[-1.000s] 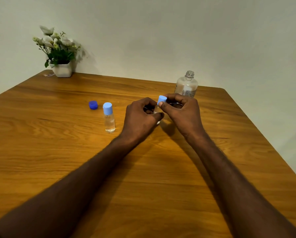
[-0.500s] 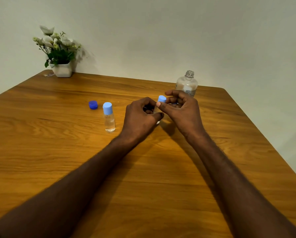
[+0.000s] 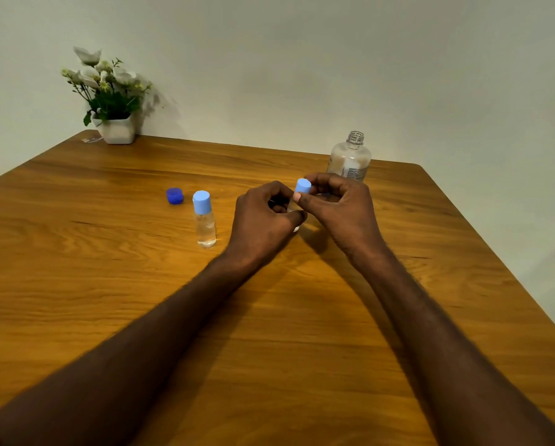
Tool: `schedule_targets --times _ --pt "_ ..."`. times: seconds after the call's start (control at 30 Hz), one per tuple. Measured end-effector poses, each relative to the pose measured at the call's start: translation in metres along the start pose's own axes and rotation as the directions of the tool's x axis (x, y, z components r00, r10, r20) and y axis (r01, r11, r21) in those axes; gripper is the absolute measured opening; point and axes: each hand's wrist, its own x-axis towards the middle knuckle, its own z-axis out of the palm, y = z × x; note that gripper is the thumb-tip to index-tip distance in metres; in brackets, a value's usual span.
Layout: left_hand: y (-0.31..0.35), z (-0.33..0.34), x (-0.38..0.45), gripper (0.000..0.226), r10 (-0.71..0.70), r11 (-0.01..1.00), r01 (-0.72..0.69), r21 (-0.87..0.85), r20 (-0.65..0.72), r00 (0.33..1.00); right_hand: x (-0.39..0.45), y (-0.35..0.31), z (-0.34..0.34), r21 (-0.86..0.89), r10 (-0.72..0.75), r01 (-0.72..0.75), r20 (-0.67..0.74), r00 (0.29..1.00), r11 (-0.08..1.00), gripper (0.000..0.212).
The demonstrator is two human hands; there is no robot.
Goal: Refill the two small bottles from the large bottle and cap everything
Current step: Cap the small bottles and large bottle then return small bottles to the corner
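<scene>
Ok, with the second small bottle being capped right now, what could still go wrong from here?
1. The large bottle stands uncapped just behind the right hand; a backward knock could tip and spill it.
2. The left hand hides most of the second small bottle, so a crooked light blue cap might go unnoticed and leak.
3. The dark blue cap lies beyond the capped small bottle; reaching for it could topple that.

We saw wooden table (image 3: 108, 317) with rounded far corner, set against pale wall. On it: white flower pot (image 3: 117, 132) at far left corner; dark blue cap (image 3: 174, 196) just beside capped small bottle (image 3: 204, 220), upright; large bottle (image 3: 350, 157), uncapped, upright near far right edge.
</scene>
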Motion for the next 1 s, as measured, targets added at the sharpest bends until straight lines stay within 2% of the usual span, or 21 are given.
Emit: schedule_targets --times 0.13,0.27,0.37,0.6,0.8,0.93,1.0 --pt "0.0006 -0.0001 -0.0003 0.019 0.005 1.0 -0.005 0.005 0.016 1.0 -0.0006 0.0016 -0.0004 -0.013 0.011 -0.011 -0.01 1.0 1.0 0.033" --pt "-0.0005 0.0 0.0006 0.017 -0.002 1.0 0.002 -0.005 0.001 1.0 -0.0004 -0.0004 -0.0002 0.032 0.029 -0.028 -0.008 1.0 0.999 0.05" --pt "0.0003 -0.0008 0.0004 0.018 -0.003 1.0 0.003 -0.003 -0.002 1.0 -0.0005 -0.0013 0.0003 0.041 0.021 -0.021 0.006 1.0 0.999 0.052" --pt "0.0011 -0.0022 0.0006 0.018 -0.015 1.0 0.015 -0.014 0.007 1.0 -0.0021 -0.0041 -0.0004 0.015 0.019 -0.019 -0.001 1.0 1.0 0.024" --pt "-0.0001 -0.0029 0.0014 0.02 -0.005 1.0 0.005 -0.019 0.018 1.0 -0.0023 -0.0063 -0.001 0.082 0.039 -0.041 0.021 0.999 0.996 0.045" --pt "0.0003 -0.0022 0.0013 0.018 -0.007 1.0 0.007 -0.015 0.016 1.0 -0.0031 -0.0055 -0.0003 0.034 0.019 -0.019 0.007 1.0 0.999 0.024" --pt "-0.0009 -0.0022 0.0016 0.018 -0.009 1.0 0.009 -0.01 0.025 1.0 -0.0026 -0.0033 0.0002 0.037 0.034 -0.034 0.0 0.999 0.999 0.024"
